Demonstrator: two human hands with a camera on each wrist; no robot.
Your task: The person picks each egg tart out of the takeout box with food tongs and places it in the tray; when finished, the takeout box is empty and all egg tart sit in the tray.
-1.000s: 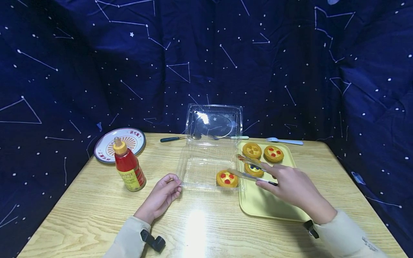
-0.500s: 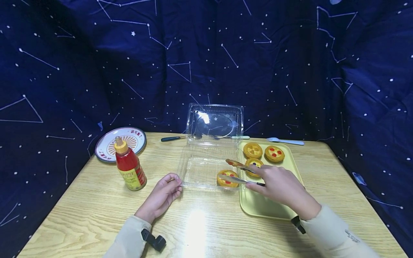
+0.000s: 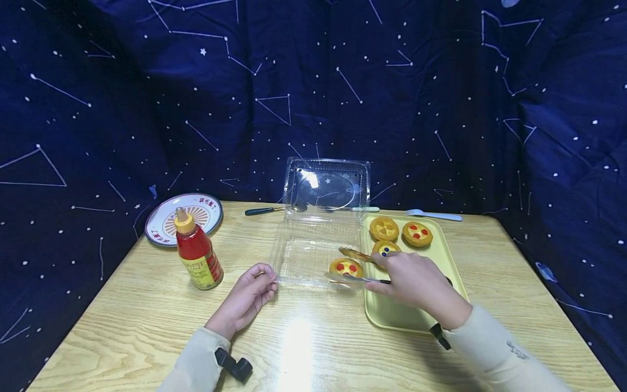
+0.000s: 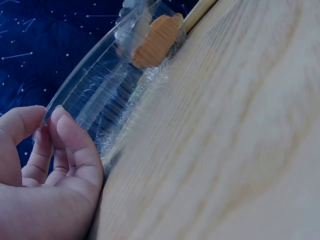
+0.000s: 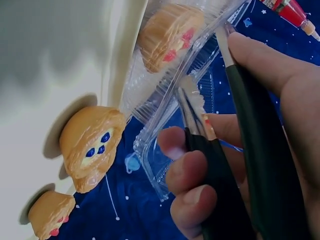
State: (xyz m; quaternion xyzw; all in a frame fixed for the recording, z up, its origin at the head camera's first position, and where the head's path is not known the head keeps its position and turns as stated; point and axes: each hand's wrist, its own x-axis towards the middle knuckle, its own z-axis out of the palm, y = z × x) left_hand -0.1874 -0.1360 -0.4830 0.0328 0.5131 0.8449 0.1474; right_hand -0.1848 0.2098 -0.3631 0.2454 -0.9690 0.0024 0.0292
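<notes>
My left hand [image 3: 247, 296] pinches the front left corner of a clear plastic clamshell box [image 3: 303, 258], whose lid [image 3: 325, 185] stands raised behind it. The left wrist view shows thumb and fingertips on the box rim. In my right hand [image 3: 416, 280] is a pair of tongs [image 5: 265, 135] with black handles and metal ends. The spread tong ends lie around an egg tart with red pieces [image 3: 345, 267] at the box's right end; whether they touch it I cannot tell. Just right, a tart with blue dots [image 3: 385, 247] sits on the yellow tray [image 3: 392, 316], partly covered by my hand.
Two more tarts, one with wedge marks [image 3: 384, 228] and one with red pieces [image 3: 417, 234], lie at the tray's back. Left stand a red sauce bottle [image 3: 198, 256] and a plate [image 3: 208, 209]. A light blue fork [image 3: 436, 215] and dark-handled utensil [image 3: 259, 210] lie behind.
My right hand has moved left with the tongs, from over the tray and blue-dotted tart to the tart in the box. My left hand has kept its place on the box corner.
</notes>
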